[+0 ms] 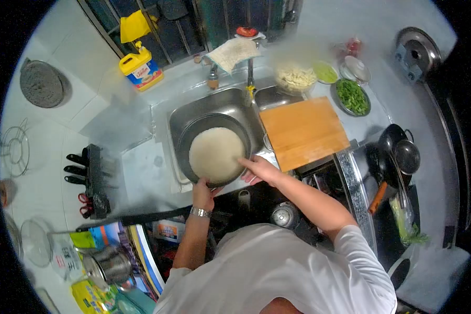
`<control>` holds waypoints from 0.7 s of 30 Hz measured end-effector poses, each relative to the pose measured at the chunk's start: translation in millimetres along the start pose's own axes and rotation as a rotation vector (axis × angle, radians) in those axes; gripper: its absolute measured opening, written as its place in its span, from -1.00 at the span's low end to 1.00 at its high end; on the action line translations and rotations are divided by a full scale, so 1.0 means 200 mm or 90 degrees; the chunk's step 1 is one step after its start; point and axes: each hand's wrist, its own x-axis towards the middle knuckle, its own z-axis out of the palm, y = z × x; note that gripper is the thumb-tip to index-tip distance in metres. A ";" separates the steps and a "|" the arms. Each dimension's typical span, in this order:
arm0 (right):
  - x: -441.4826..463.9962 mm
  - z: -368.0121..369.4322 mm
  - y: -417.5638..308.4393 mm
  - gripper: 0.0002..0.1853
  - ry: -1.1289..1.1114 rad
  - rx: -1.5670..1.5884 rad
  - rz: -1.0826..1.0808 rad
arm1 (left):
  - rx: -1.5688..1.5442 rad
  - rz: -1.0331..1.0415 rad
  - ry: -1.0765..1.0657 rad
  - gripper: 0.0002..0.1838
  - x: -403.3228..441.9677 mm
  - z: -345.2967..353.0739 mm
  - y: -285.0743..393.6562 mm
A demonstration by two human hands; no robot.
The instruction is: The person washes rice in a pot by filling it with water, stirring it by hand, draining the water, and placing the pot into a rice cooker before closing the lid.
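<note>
A round dark pot with pale, whitish contents, possibly rice, is over the left basin of a steel sink. My left hand, below a metal watch, grips the pot's near rim with the thumb on top. On the right side of the rim, my right hand holds the pot, thumb inside and fingers partly hidden below. The faucet rises behind the pot. Beside the right hand, a wooden cutting board lies partly over the right basin.
Behind the board are a bowl of pale pieces and a plate of chopped greens. A wok sits at the right. Knives hang on the left wall. A yellow jug stands at the back left.
</note>
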 end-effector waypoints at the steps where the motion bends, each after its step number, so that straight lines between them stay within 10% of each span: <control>1: -0.06 0.00 0.05 -0.10 0.018 -0.014 -0.016 | -0.012 0.014 0.016 -0.47 -0.03 -0.02 -0.05; 12: 1.15 -0.74 -0.49 -0.42 0.516 -0.543 -0.251 | -0.063 -0.016 0.209 -0.60 0.75 -0.14 0.18; 21: 1.46 -0.66 -0.60 -0.56 0.403 -0.869 -0.190 | -0.032 -0.059 0.148 -0.59 1.08 -0.11 0.15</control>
